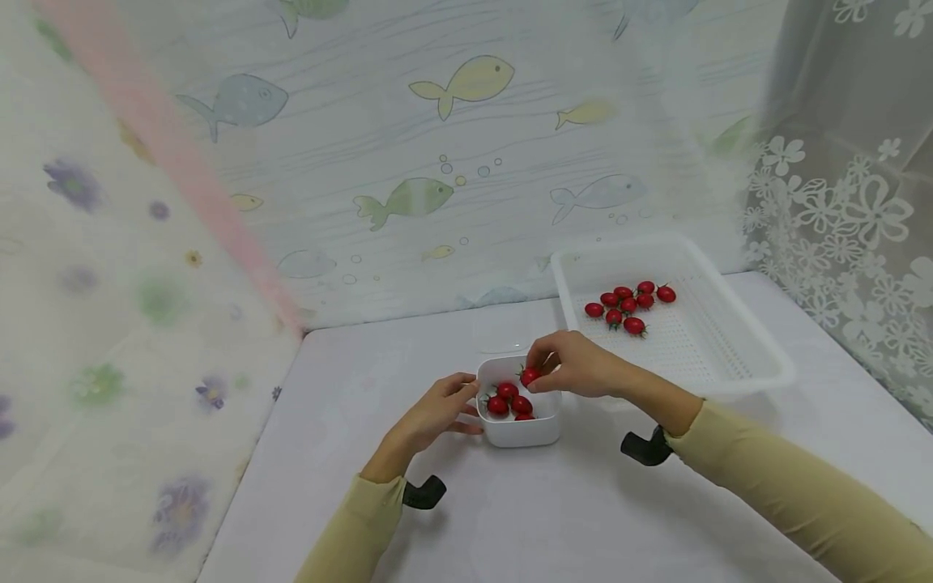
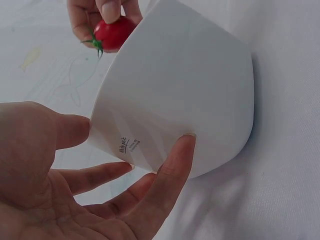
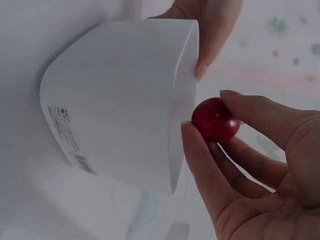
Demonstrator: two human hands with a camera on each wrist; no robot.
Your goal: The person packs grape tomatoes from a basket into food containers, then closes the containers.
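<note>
A small white box [image 1: 521,436] stands on the table with several red cherry tomatoes [image 1: 506,391] in it. My left hand [image 1: 437,411] rests against the box's left side. In the left wrist view, its spread fingers [image 2: 175,165] touch the outer wall beside small printed lettering, with the thumb at the rim. Above the open top, my right hand [image 1: 576,364] pinches one cherry tomato [image 3: 216,120] between thumb and fingertips. A green stem end shows on that tomato [image 2: 114,34] in the left wrist view.
At the back right sits a large white perforated basket [image 1: 751,340] holding several more cherry tomatoes [image 1: 628,305]. A clear flat piece [image 1: 503,334], perhaps a lid, lies just behind the box. Curtains with printed fish [image 1: 411,197] hang along the table's back edge.
</note>
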